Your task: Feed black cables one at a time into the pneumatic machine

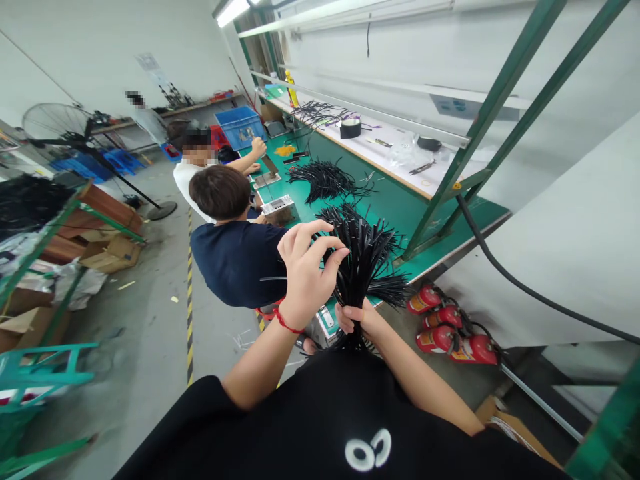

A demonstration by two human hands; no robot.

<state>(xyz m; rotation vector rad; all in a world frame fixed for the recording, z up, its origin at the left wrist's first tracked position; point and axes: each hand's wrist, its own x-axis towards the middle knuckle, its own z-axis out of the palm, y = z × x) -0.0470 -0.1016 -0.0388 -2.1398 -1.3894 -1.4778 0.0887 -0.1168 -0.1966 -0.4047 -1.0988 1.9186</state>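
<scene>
I hold a thick bundle of black cable ties upright in front of my chest. My right hand grips the bundle at its lower end, close to my black shirt. The ties fan out above that fist. My left hand, with a red string on the wrist, is raised against the left side of the fan, its thumb and forefinger pinching a few ties near the top.
A green workbench runs away ahead, with piles of black ties, a roll of tape and small devices. Two seated people work at its left side. Red fire extinguishers lie on the floor to the right. Green frame posts slant overhead.
</scene>
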